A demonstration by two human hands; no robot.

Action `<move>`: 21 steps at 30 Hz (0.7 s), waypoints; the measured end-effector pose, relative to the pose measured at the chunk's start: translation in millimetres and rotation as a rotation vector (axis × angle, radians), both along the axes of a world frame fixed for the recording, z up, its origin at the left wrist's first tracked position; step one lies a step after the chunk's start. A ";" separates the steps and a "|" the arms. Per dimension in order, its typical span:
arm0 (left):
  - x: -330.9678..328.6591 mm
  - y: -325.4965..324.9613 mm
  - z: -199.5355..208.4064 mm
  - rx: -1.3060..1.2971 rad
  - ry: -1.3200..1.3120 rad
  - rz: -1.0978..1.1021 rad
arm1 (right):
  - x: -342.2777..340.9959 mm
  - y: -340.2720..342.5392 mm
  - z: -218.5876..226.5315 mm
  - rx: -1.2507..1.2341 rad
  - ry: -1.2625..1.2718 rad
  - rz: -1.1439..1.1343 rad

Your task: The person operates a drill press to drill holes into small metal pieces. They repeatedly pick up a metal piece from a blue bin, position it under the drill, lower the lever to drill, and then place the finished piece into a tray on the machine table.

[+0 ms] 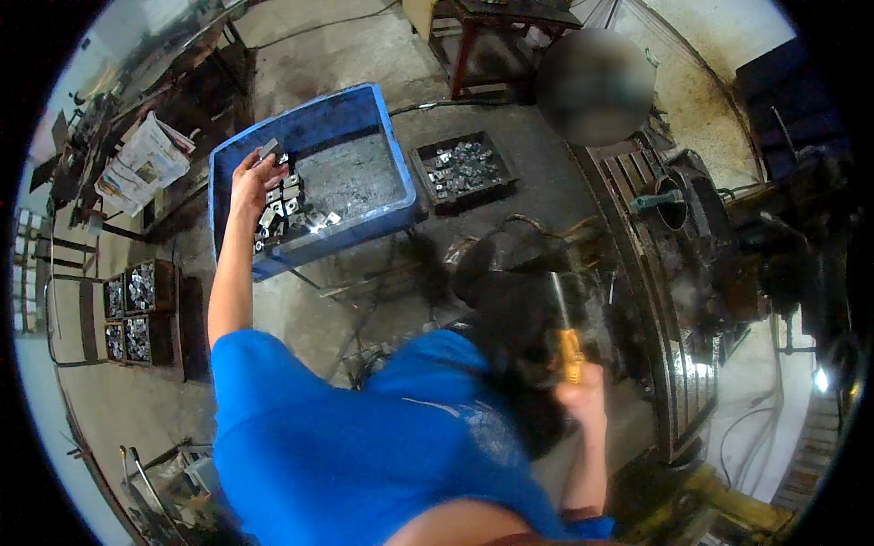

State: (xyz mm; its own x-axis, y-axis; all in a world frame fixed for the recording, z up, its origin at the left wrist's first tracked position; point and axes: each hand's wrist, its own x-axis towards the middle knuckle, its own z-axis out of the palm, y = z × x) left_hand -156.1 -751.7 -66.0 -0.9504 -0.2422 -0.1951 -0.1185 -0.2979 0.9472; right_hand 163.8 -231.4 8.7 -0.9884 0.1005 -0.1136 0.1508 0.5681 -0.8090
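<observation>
My left hand (249,185) reaches into a blue plastic bin (406,173) at the upper left. Its fingers are closed on a small grey metal block (270,148). Below that hand, several similar metal parts (289,207) with shiny faces lie in the left end of the bin. At the lower right, my right hand (583,393) is wrapped round the yellow handle of a tool (571,357). A pale, shiny shaft or blade extends from the handle, blurred, so I cannot tell its exact kind.
A tray (513,177) of small metal pieces sits right of the bin. Crates (164,289) of similar parts stand at left, near folded newspaper (141,168). A slotted metal machine table (675,364) runs down the right side. A cable (496,102) crosses the floor.
</observation>
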 end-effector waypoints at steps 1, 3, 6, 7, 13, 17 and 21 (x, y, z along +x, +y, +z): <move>5.1 17.1 14.1 0.034 0.027 -0.005 | 1.0 0.5 0.2 -0.037 -0.036 -0.007; 14.1 58.3 43.0 0.114 0.092 -0.087 | 4.4 3.0 -0.5 -0.107 -0.097 -0.025; 12.6 118.2 65.7 0.076 0.122 -0.325 | 6.0 2.0 -0.6 -0.069 -0.054 -0.010; 11.1 139.6 69.3 0.123 0.145 -0.411 | 5.1 2.4 0.6 -0.059 -0.064 0.001; 34.5 288.0 84.8 0.188 0.156 -0.854 | -4.1 3.5 34.4 0.080 -0.075 -0.001; 53.6 369.3 63.9 0.168 0.137 -1.085 | 3.3 22.3 54.2 0.211 -0.067 -0.071; 83.0 424.9 59.6 0.220 0.039 -1.213 | 26.8 43.4 43.2 0.282 0.007 -0.108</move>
